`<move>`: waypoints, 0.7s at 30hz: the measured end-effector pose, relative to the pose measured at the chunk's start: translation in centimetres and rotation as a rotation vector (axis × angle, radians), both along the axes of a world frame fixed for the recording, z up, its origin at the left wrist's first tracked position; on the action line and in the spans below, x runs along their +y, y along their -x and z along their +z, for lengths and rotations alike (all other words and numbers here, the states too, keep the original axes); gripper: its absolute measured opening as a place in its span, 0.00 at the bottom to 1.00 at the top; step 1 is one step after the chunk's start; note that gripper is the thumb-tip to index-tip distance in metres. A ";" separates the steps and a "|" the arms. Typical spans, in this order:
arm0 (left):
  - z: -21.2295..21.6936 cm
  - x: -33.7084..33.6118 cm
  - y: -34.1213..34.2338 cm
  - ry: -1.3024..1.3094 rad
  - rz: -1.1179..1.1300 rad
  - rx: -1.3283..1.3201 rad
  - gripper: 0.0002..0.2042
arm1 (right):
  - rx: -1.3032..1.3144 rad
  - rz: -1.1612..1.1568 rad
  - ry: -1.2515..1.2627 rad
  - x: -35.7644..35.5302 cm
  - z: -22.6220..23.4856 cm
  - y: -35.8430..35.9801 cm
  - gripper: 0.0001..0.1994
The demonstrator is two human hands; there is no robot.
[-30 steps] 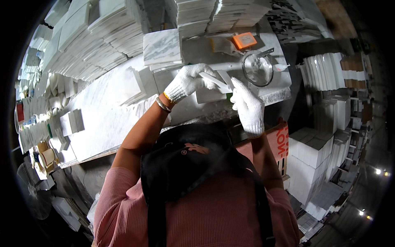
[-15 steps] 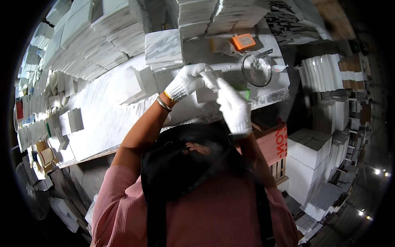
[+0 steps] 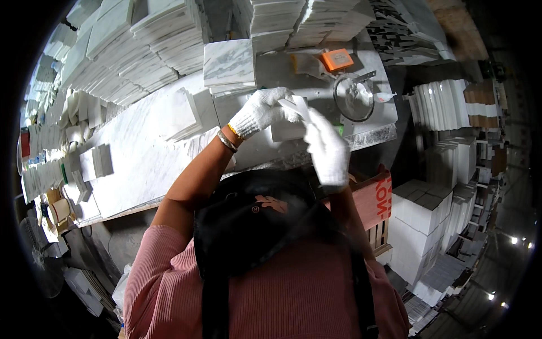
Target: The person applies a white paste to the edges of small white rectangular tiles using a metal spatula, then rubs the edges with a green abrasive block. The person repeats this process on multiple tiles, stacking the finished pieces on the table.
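Note:
A small, thin white tile piece (image 3: pixel 299 107) is held up between my two hands above the worktable (image 3: pixel 141 164). My left hand (image 3: pixel 261 114), in a white knitted glove, grips its left end with bent fingers. At the other end is my right hand (image 3: pixel 328 152), gloved too, its closed fingers against the piece; whether they hold anything more is hidden. Below the hands lies a flat grey-white tile (image 3: pixel 285 134). Right of them stands a round dark-rimmed bowl (image 3: pixel 336 101) of white powder, a flat tool across its rim. A small green item (image 3: pixel 339 128) shows beside my right hand.
Behind my left hand is a marble tile stack (image 3: pixel 228 62), with another low stack (image 3: pixel 183 116) to its left. An orange block (image 3: pixel 337 59) and a crumpled glove-like cloth (image 3: pixel 309 65) lie beyond the bowl. Tall tile stacks (image 3: pixel 169 34) line the back; white boxes (image 3: pixel 418 226) stand at right.
My right hand has shifted slightly to the right and toward me, and the tile piece has turned so more of its face shows. The left hand keeps its grip.

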State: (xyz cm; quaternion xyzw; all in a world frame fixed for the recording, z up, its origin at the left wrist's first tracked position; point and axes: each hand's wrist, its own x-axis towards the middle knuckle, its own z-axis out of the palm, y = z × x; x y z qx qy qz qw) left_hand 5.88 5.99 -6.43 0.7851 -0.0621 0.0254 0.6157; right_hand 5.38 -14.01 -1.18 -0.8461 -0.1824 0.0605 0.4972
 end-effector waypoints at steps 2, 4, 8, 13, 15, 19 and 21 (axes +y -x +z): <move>-0.6 -0.1 -0.1 0.011 -0.006 0.041 0.15 | -0.025 0.010 -0.030 -0.2 -0.6 -0.2 0.18; -0.9 -0.1 -0.1 0.092 -0.009 0.054 0.14 | 0.095 -0.031 -0.120 -0.3 0.3 0.2 0.19; -0.9 -0.4 -0.2 0.324 -0.006 0.123 0.13 | 0.217 -0.207 -0.216 -3.4 1.3 -1.2 0.22; -0.6 -0.4 -0.4 0.481 0.031 0.243 0.16 | 0.254 -0.202 -0.301 -7.7 1.1 -2.1 0.16; -0.4 -1.0 -0.5 0.676 -0.008 0.270 0.18 | 0.295 -0.124 -0.408 -9.5 -1.3 -2.6 0.12; -0.4 -2.1 0.0 0.990 -0.145 0.443 0.21 | 0.058 0.272 -0.230 -9.4 -2.2 -4.2 0.06; -0.1 -2.3 0.4 1.038 -0.230 0.560 0.20 | 0.261 0.423 -0.268 -6.8 0.8 -3.9 0.12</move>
